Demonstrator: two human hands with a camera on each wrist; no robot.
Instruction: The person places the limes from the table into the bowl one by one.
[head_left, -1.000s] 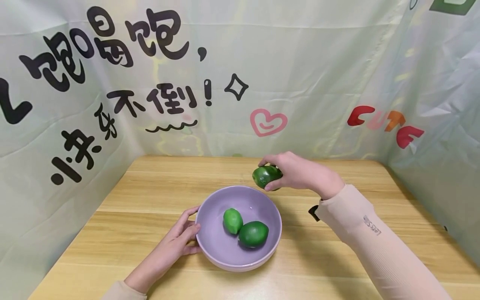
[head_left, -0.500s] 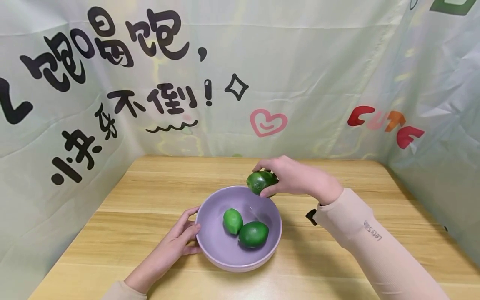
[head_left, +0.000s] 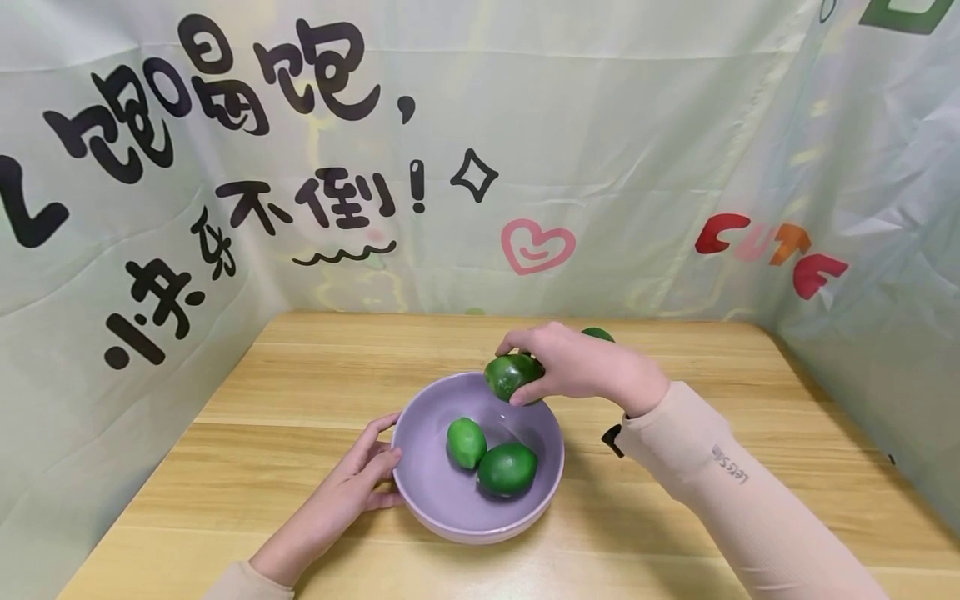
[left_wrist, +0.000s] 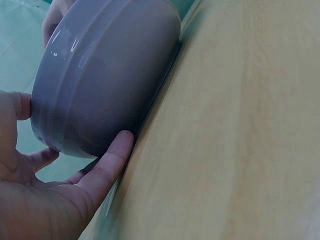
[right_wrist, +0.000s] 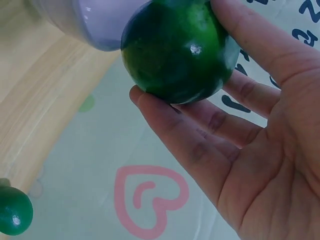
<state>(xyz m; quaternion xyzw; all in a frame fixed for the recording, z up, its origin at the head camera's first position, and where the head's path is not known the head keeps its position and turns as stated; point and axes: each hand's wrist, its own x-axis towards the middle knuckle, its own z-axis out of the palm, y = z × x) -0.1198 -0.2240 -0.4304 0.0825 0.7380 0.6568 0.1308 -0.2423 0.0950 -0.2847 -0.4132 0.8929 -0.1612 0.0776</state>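
Observation:
A glossy dark green oval fruit is held in my right hand, thumb on one side and fingers on the other, above the far right rim of a purple bowl. In the right wrist view the fruit looks round, with lighter green patches. Inside the bowl lie a small bright green lime and a larger dark green fruit, side by side. My left hand rests against the bowl's left outside. The left wrist view shows extended fingers and the thumb touching the bowl's outer wall.
Another green fruit lies at the back of the wooden table, partly hidden behind my right hand. A pale printed cloth stands around the back and sides of the table.
My right hand has moved left and toward me with the dark green fruit, from beyond the bowl to over its far rim. Another green fruit now shows behind it. The left hand stays put.

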